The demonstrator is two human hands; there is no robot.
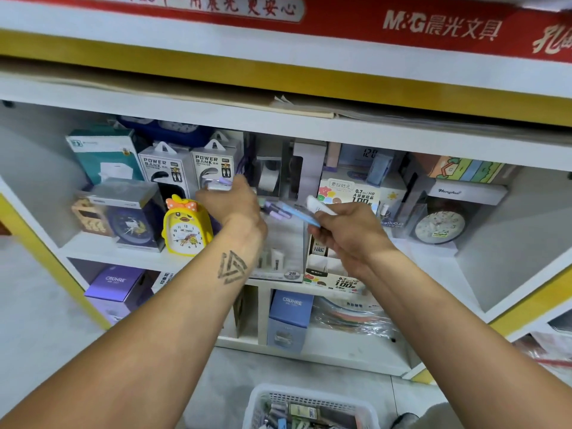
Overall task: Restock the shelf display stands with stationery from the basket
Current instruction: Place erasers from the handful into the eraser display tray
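My left hand is raised at the shelf and closed around a pale purple-tipped pen, just in front of the power bank boxes. My right hand grips a small bunch of pens, blue and purple ones with a white end sticking up. Those pens point left over a clear display stand labelled 2B. Beside it stands a pencil-lead display box. The white basket with several stationery packs sits on the floor below, at the bottom edge.
On the shelf stand a yellow duck alarm clock, a blue clock box, two power bank boxes, a tape dispenser and a round clock. Purple and blue CRUHRE boxes fill the lower shelf.
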